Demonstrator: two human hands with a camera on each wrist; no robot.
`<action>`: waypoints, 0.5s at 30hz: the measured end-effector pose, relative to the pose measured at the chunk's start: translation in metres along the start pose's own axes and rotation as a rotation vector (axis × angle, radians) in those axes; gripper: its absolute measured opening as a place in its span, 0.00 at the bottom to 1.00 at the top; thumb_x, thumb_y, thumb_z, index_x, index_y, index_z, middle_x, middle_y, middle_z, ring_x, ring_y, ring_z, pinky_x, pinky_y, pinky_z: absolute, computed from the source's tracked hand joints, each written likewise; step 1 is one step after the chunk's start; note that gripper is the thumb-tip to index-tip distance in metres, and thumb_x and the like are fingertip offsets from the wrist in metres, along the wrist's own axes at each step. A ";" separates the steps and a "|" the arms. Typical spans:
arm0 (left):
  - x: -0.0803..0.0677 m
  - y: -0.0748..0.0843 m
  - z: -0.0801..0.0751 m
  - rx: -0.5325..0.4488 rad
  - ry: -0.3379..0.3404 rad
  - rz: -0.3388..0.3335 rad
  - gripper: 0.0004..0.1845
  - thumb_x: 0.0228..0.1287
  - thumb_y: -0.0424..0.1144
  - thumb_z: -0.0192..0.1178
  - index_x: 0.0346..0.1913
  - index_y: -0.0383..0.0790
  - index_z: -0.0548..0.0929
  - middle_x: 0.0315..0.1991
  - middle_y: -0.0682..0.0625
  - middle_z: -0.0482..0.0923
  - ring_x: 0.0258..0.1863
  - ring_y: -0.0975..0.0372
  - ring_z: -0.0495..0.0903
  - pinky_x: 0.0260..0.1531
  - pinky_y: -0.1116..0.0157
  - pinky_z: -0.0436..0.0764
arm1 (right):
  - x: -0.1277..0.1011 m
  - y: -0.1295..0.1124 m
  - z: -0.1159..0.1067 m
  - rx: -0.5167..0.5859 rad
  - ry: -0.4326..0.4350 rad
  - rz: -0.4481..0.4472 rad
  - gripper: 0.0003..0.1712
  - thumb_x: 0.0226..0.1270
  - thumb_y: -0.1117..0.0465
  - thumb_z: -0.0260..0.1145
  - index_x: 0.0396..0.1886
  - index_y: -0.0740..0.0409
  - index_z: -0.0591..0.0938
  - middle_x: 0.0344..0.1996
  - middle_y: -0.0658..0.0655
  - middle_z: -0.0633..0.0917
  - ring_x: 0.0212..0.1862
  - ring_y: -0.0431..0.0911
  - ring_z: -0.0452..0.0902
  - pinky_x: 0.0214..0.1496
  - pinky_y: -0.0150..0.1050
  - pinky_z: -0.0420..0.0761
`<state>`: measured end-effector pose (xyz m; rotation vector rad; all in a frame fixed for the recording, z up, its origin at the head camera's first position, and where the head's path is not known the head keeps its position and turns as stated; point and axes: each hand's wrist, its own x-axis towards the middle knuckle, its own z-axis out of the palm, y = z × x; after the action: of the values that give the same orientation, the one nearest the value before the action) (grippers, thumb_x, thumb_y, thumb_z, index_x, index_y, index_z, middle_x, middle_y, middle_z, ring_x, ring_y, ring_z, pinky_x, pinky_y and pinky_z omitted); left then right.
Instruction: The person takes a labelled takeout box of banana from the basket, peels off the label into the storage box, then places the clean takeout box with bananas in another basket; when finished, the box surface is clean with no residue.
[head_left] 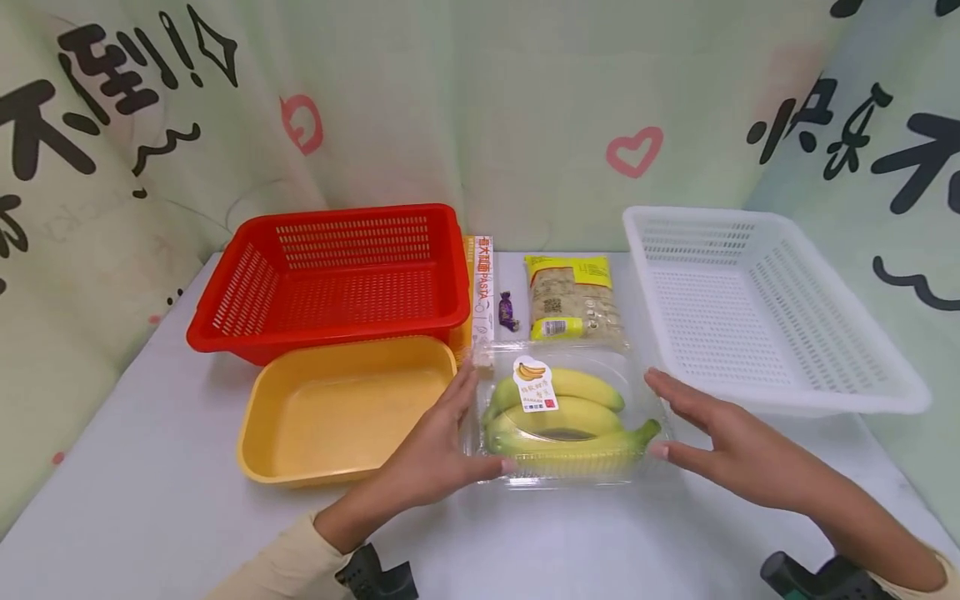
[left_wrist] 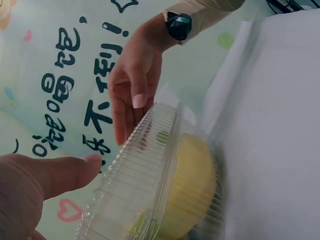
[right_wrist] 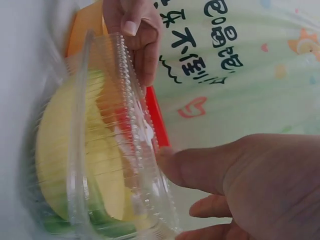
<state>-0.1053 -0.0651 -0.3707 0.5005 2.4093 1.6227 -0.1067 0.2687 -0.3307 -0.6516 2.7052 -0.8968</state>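
A clear plastic box (head_left: 603, 357) of yellow-green bananas (head_left: 577, 417) sits on the white table, with a white label (head_left: 535, 385) on its lid. My left hand (head_left: 423, 458) is at the box's left side, fingers straight and thumb near the front corner. On the opposite side, my right hand (head_left: 742, 446) is held with straight fingers, its thumb near the banana stem end. In the right wrist view the right thumb (right_wrist: 192, 167) lies close to the ridged lid edge (right_wrist: 135, 100); contact is unclear. The left wrist view shows a gap between left thumb (left_wrist: 75, 172) and box.
Left stand a red basket (head_left: 352, 321) and, before it, a yellow tray (head_left: 345, 467). Behind the box are a pasta packet (head_left: 482, 283), a purple-wrapped candy (head_left: 507, 312) and a yellow-topped food bag (head_left: 573, 292). A white basket (head_left: 825, 400) stands right; a printed curtain (head_left: 525, 125) hangs behind.
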 end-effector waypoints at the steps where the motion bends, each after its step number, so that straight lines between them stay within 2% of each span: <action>1: 0.000 0.001 0.001 0.023 0.015 -0.004 0.59 0.46 0.40 0.78 0.77 0.39 0.49 0.78 0.52 0.35 0.75 0.55 0.43 0.67 0.52 0.59 | 0.000 -0.001 -0.002 -0.013 0.016 0.002 0.46 0.65 0.50 0.69 0.75 0.63 0.59 0.72 0.66 0.61 0.69 0.64 0.60 0.61 0.43 0.72; 4: 0.003 0.002 0.003 0.090 0.050 -0.020 0.61 0.46 0.45 0.78 0.77 0.38 0.48 0.78 0.49 0.35 0.75 0.53 0.42 0.67 0.48 0.57 | 0.004 -0.005 -0.004 -0.054 0.091 -0.011 0.37 0.65 0.56 0.69 0.71 0.61 0.68 0.67 0.65 0.69 0.67 0.62 0.64 0.61 0.48 0.73; 6: 0.005 0.002 0.005 0.106 0.051 -0.030 0.61 0.46 0.48 0.78 0.77 0.39 0.48 0.78 0.48 0.33 0.75 0.53 0.42 0.67 0.48 0.56 | 0.008 -0.011 -0.005 -0.045 0.125 -0.036 0.33 0.65 0.59 0.69 0.69 0.59 0.71 0.65 0.64 0.73 0.65 0.62 0.66 0.57 0.59 0.72; 8: 0.007 0.001 0.006 0.119 0.039 -0.033 0.62 0.45 0.51 0.78 0.77 0.38 0.48 0.78 0.49 0.31 0.75 0.53 0.41 0.68 0.48 0.56 | 0.013 -0.017 -0.005 -0.027 0.143 -0.063 0.30 0.66 0.61 0.68 0.67 0.56 0.74 0.62 0.61 0.76 0.64 0.60 0.69 0.56 0.59 0.74; 11: 0.011 0.000 0.008 0.136 0.023 -0.018 0.64 0.44 0.52 0.79 0.77 0.36 0.48 0.78 0.49 0.28 0.75 0.52 0.40 0.68 0.49 0.55 | 0.025 -0.026 -0.004 0.010 0.137 -0.089 0.24 0.68 0.62 0.66 0.63 0.55 0.78 0.58 0.57 0.80 0.60 0.56 0.74 0.53 0.56 0.78; 15: 0.016 0.000 0.009 0.153 0.007 -0.023 0.66 0.41 0.52 0.80 0.76 0.34 0.47 0.77 0.48 0.26 0.75 0.51 0.39 0.68 0.49 0.54 | 0.045 -0.035 0.000 0.072 0.093 -0.067 0.18 0.68 0.64 0.65 0.57 0.56 0.83 0.52 0.54 0.84 0.51 0.49 0.81 0.47 0.42 0.83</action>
<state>-0.1166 -0.0514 -0.3740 0.4904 2.5475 1.4399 -0.1345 0.2228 -0.3124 -0.7061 2.7311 -1.0611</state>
